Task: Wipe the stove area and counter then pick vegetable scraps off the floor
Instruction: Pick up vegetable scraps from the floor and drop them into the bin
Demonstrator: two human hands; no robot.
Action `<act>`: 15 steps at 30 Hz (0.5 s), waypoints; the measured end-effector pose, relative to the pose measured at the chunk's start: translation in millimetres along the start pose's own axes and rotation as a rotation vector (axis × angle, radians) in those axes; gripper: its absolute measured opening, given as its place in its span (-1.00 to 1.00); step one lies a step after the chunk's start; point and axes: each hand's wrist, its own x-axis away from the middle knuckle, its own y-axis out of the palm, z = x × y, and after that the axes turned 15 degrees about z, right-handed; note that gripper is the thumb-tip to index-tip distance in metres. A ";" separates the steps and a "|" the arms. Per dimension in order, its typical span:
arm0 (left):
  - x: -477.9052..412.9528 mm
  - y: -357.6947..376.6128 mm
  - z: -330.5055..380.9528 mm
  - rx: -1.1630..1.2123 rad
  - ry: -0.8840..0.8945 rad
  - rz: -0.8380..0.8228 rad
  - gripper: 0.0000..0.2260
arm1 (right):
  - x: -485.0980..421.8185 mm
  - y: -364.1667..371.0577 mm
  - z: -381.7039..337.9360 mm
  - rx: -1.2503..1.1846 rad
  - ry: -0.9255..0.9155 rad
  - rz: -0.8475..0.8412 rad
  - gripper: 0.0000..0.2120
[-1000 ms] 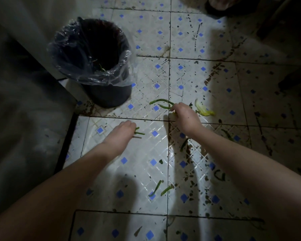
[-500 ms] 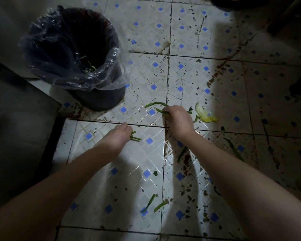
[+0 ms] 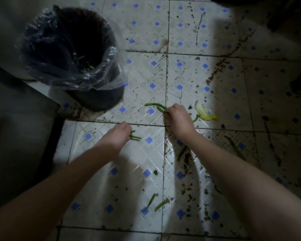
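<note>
While pinched: short green stems point(image 3: 135, 136), left hand point(image 3: 116, 136); long curved stem point(image 3: 155, 106), right hand point(image 3: 179, 119).

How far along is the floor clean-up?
Some green scraps already lie in the black bin lined with clear plastic. The left hand holds short green stems; the right hand grips a curved green stalk. A yellowish leaf and two green strips are left on the tiled floor.

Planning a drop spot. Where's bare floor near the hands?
Bare: the tile left of the left hand, which pinches short stems, up to the dark unit; also the tile beyond the bin. Crowded: round the right hand, gripping a bent stem beside the yellow scrap; two green bits lie between the forearms.
</note>
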 end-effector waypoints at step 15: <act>22.2 -14.1 2.1 0.052 -0.003 0.259 -0.84 | 13.6 -32.0 -25.9 0.231 -0.095 -0.011 -0.57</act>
